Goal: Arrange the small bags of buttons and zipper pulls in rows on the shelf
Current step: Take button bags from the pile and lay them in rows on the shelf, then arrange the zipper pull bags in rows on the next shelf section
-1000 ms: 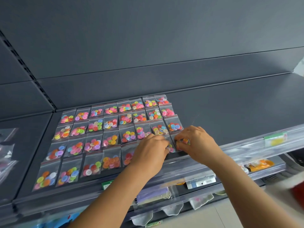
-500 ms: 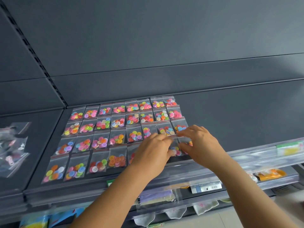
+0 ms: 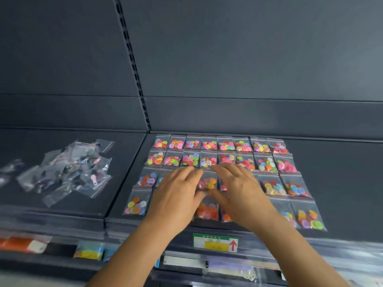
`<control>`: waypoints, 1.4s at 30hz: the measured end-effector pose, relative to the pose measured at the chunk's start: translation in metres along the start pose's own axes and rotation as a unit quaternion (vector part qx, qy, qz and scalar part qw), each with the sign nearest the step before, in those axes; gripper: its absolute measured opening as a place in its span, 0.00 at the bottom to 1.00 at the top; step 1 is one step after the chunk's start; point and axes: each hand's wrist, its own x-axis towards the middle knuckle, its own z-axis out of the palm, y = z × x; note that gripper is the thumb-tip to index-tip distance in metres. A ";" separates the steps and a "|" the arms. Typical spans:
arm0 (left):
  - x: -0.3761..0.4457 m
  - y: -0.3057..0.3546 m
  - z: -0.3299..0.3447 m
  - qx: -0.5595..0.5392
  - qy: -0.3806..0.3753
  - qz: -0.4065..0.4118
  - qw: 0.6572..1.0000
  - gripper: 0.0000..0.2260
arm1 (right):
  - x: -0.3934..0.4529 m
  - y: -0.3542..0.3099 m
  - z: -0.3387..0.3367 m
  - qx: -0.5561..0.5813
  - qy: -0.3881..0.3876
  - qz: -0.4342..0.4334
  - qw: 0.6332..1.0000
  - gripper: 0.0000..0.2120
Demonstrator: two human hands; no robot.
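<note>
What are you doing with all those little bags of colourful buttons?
A person is laying small clear bags of buttons in neat rows on a dark shelf. Both hands, the left hand and the right hand, lie flat with straight fingers over the middle of the grid, as if smoothing the bags into line. On the next shelf section to the left, a loose pile of zipper pull bags is not yet arranged.

We find button bags [image 3: 266, 163] in rows on the shelf [image 3: 342, 183]; a loose bag pile [image 3: 68, 170] lies left.
</note>
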 end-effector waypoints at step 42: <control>-0.025 -0.283 -0.035 -0.048 -0.011 -0.074 0.996 0.16 | 0.167 -0.222 0.116 0.260 -0.095 0.123 0.953 0.03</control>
